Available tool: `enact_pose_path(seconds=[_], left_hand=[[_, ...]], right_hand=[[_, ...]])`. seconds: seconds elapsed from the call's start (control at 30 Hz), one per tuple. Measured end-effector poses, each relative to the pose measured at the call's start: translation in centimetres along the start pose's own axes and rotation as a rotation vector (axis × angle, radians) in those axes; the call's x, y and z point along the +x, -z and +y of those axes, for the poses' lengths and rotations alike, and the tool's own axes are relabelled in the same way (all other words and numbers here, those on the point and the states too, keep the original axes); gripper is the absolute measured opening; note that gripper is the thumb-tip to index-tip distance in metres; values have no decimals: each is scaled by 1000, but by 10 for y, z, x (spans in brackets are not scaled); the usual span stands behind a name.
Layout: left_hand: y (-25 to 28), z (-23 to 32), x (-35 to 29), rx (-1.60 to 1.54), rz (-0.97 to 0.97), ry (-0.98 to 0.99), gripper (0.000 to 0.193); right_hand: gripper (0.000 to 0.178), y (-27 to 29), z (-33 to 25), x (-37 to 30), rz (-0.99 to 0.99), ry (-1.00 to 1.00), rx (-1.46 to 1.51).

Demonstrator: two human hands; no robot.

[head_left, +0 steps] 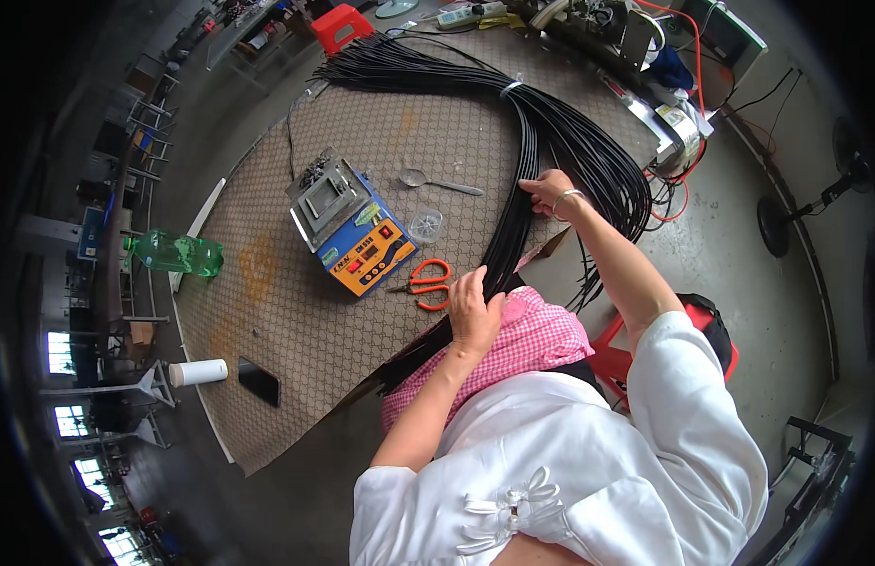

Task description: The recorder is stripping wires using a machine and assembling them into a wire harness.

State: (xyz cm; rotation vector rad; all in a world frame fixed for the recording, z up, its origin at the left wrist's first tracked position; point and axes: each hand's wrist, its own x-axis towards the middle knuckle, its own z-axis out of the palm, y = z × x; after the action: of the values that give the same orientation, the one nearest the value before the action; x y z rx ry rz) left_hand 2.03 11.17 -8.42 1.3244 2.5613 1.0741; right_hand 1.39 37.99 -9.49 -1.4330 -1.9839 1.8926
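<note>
A thick bundle of black cables [442, 77], bound with a pale tie, curves over the far side of the table and down its right side toward my lap. One strand group of it runs between my hands. My right hand [551, 193], with a bracelet at the wrist, is closed with its fingertips on these cables. Lower down, my left hand [475, 316] rests over the same cables, fingers bent around them. Just left of it lie orange-handled scissors [430, 285]. A pink checked cloth [527, 344] covers my lap.
Left of the cables stands a blue and orange solder pot [362, 250], beside a clear round dish [425, 225] and a metal spoon [442, 183]. Farther left are a green bottle [178, 253], a white cup [198, 372] and a phone [258, 381]. A machine [635, 47] stands far right.
</note>
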Motion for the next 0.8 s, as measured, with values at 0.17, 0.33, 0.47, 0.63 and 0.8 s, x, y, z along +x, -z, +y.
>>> enact_pose_path(seconds=[0.17,0.33,0.47,0.63,0.8], left_hand=[[8,2,-4,37,21,5,50],[2,28,11,-222,-20,-28,42],[13,2,-11,-638,-447,377,23],[63,-15,-59,-664,-422,605,11],[84,-25,-73,-969,-102,791,13]], right_hand=[[25,10,-1,0,-27,85,90],[29,38,-27,-8,-521,5,1076],[22,72,-29,9,-444,89,1229],[21,88,-5,-4,-276,-30,907],[27,46,51,-45,-143,135,582]])
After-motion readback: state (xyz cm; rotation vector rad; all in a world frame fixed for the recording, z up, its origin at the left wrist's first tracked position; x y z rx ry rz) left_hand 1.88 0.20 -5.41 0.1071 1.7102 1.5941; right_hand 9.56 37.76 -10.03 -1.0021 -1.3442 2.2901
